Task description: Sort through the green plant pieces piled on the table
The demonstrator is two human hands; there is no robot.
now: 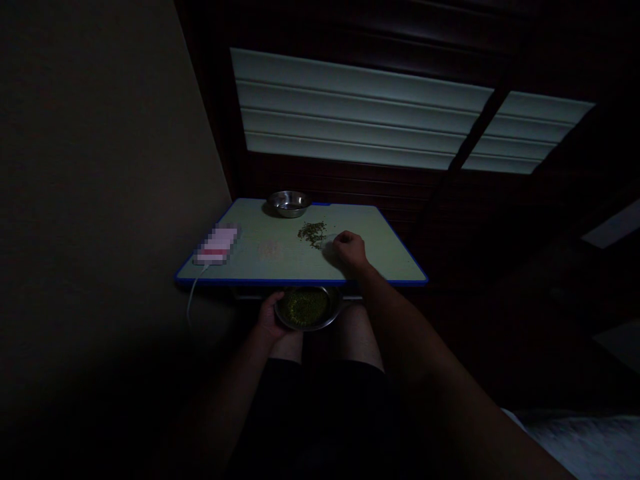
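Observation:
My left hand (271,317) grips the rim of a metal bowl (334,315) below the table's front edge, above my lap. Inside the bowl lie many small green beans or grains (306,308). On the pale table (295,265), my right hand (350,249) is closed, with its fingers curled toward a loose scatter of small brownish-green bits (313,233). Whether anything is between those fingers is hidden. At the table's back edge stands a second metal bowl (289,204); in the dim light its contents do not show clearly.
A phone-like device (218,244), blurred out, lies at the table's left side. Its white cable (192,297) hangs over the front edge. A wall (115,147) rises on the left, and dark wooden panels (340,177) stand behind the table. White bedding (590,443) shows at lower right.

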